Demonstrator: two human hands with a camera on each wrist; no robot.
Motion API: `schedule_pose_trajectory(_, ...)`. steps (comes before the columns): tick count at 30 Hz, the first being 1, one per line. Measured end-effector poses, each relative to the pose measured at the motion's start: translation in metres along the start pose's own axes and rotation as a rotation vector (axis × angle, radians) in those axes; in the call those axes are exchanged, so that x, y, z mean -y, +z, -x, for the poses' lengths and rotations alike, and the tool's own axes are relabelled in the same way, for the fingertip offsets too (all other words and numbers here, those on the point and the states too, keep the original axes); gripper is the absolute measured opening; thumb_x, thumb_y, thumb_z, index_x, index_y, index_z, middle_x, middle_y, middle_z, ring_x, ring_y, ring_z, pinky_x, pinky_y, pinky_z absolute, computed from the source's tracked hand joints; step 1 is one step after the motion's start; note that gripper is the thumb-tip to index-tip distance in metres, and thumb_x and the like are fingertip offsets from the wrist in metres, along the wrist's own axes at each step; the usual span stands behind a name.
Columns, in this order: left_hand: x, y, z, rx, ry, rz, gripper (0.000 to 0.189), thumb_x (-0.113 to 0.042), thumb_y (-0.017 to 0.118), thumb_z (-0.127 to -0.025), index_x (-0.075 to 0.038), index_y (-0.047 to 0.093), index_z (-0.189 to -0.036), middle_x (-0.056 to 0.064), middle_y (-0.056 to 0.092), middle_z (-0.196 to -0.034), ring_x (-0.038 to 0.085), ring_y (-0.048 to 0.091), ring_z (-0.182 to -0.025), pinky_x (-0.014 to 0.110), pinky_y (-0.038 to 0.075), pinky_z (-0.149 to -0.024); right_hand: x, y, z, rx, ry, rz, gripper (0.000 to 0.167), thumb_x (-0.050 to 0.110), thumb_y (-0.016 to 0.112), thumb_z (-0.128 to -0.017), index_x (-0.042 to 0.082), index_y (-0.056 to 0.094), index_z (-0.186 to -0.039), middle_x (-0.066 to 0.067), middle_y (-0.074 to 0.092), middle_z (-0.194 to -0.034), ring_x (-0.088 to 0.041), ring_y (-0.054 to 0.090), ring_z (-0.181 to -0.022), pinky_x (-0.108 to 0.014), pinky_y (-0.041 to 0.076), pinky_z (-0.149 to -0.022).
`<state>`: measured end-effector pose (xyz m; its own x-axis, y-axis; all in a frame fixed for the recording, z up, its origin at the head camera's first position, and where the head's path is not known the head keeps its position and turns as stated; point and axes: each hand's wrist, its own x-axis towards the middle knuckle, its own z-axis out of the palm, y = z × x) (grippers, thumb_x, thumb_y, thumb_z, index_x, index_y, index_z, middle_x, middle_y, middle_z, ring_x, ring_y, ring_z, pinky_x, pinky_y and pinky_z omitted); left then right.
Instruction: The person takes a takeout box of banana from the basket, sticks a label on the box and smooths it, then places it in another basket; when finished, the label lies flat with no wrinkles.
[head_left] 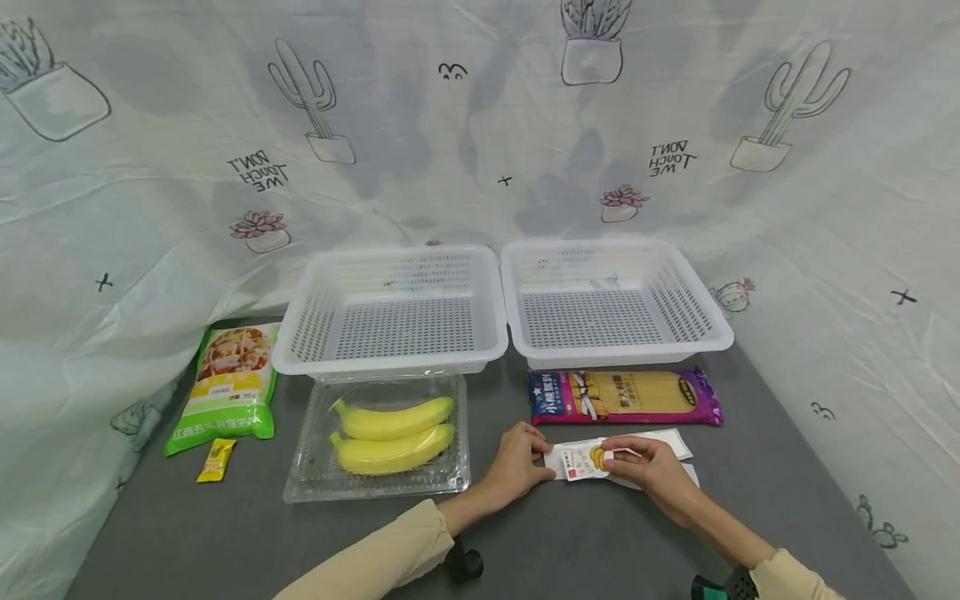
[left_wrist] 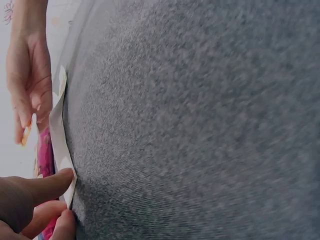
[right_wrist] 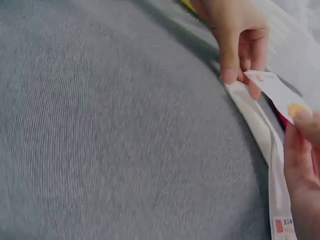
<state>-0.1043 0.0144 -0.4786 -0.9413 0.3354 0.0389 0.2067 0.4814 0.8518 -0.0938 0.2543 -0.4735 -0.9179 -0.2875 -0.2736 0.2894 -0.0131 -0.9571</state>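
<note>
My left hand (head_left: 517, 462) pinches the left end of a white paper strip (head_left: 663, 437) lying on the grey table, thumb on top in the left wrist view. Between the thumb and fingers of my right hand (head_left: 654, 473) is a small white label (head_left: 579, 461) printed with bananas and a red mark. The label is lifted at an angle over the strip, its far corner close to the left fingertips in the right wrist view. Another printed label (right_wrist: 283, 226) shows further along the strip. Just behind the strip lies a purple pack of spaghetti (head_left: 630, 396).
Two white perforated baskets (head_left: 390, 367) (head_left: 630, 353) stand side by side at the back. Left of my hands, a clear plastic box (head_left: 303, 475) holds two bananas (head_left: 393, 450). Further left lie a green food bag (head_left: 225, 417) and a small yellow packet (head_left: 216, 460).
</note>
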Motion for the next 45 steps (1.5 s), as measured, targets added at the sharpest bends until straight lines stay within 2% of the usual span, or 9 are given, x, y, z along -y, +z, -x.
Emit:
schedule_pose_trajectory(4,0.003,-0.001,0.005,-0.025,-0.005,0.101,0.034,0.006,0.081,-0.070,0.009,0.070,-0.102,0.011,0.056,-0.102,0.026,0.058,-0.094,0.019,0.054,-0.077,0.005,0.000,0.001,-0.082,0.091,-0.041,0.027,0.005,0.067,-0.089,-0.001,0.065,-0.116,0.000,0.066,-0.102,-0.007,0.064,-0.090,-0.024,0.054,-0.078)
schedule_pose_trajectory(9,0.000,-0.009,0.015,-0.057,0.004,0.194,0.037,0.008,0.078,-0.074,0.005,0.069,-0.109,0.011,0.060,-0.106,0.025,0.060,-0.096,0.020,0.054,-0.079,0.011,0.002,0.001,-0.170,0.115,-0.027,0.023,0.006,0.067,-0.090,0.006,0.069,-0.113,0.003,0.069,-0.093,-0.007,0.065,-0.084,-0.023,0.055,-0.073)
schedule_pose_trajectory(14,-0.012,-0.026,0.030,-0.059,-0.015,0.278,0.034,0.006,0.078,-0.074,0.002,0.070,-0.107,0.013,0.065,-0.105,0.022,0.062,-0.096,0.020,0.054,-0.078,0.019,0.005,-0.001,-0.202,0.153,-0.023,0.030,0.007,0.068,-0.089,0.001,0.066,-0.118,-0.003,0.063,-0.111,-0.008,0.064,-0.087,-0.026,0.055,-0.079)
schedule_pose_trajectory(18,-0.019,-0.045,0.045,-0.030,-0.021,0.328,0.032,0.002,0.077,-0.077,-0.001,0.071,-0.108,0.016,0.067,-0.107,0.028,0.065,-0.096,0.022,0.054,-0.078,0.024,0.008,-0.002,-0.220,0.189,-0.046,0.035,0.004,0.069,-0.088,-0.005,0.063,-0.121,-0.005,0.063,-0.110,-0.009,0.065,-0.087,-0.028,0.055,-0.082)
schedule_pose_trajectory(23,-0.023,-0.073,0.062,-0.010,-0.040,0.327,0.029,-0.005,0.076,-0.081,-0.007,0.071,-0.110,0.012,0.068,-0.111,0.028,0.067,-0.098,0.026,0.055,-0.079,0.031,0.012,-0.002,-0.214,0.192,-0.088,0.033,0.000,0.068,-0.087,-0.006,0.063,-0.120,-0.004,0.064,-0.103,-0.010,0.066,-0.085,-0.028,0.055,-0.082)
schedule_pose_trajectory(29,-0.021,-0.108,0.085,-0.064,-0.110,0.367,0.030,-0.009,0.075,-0.083,-0.006,0.070,-0.112,0.011,0.068,-0.112,0.026,0.065,-0.101,0.030,0.054,-0.084,0.040,0.018,-0.003,-0.232,0.217,-0.103,0.044,-0.002,0.069,-0.086,-0.013,0.054,-0.127,-0.006,0.065,-0.102,-0.014,0.067,-0.085,-0.033,0.055,-0.083)
schedule_pose_trajectory(33,-0.017,-0.131,0.100,-0.148,-0.170,0.412,0.033,-0.005,0.075,-0.081,-0.002,0.069,-0.113,0.015,0.067,-0.114,0.027,0.065,-0.103,0.027,0.055,-0.082,0.044,0.020,-0.004,-0.241,0.230,-0.111,0.045,-0.001,0.070,-0.085,-0.013,0.054,-0.126,-0.008,0.064,-0.103,-0.016,0.067,-0.087,-0.035,0.054,-0.085)
schedule_pose_trajectory(39,-0.003,-0.167,0.126,-0.331,-0.231,0.352,0.035,-0.002,0.075,-0.080,0.001,0.068,-0.114,0.015,0.065,-0.117,0.014,0.066,-0.100,0.026,0.055,-0.079,0.047,0.022,-0.008,-0.228,0.230,-0.112,0.043,-0.003,0.069,-0.085,-0.012,0.056,-0.125,-0.009,0.063,-0.102,-0.016,0.067,-0.086,-0.036,0.053,-0.086)
schedule_pose_trajectory(45,0.021,-0.209,0.153,-0.422,-0.270,0.133,0.036,-0.012,0.073,-0.084,-0.001,0.066,-0.118,0.001,0.066,-0.117,0.001,0.062,-0.098,0.024,0.055,-0.077,0.052,0.025,-0.010,-0.207,0.231,-0.112,0.052,-0.004,0.070,-0.084,-0.015,0.048,-0.131,-0.008,0.063,-0.102,-0.016,0.068,-0.086,-0.036,0.053,-0.086)
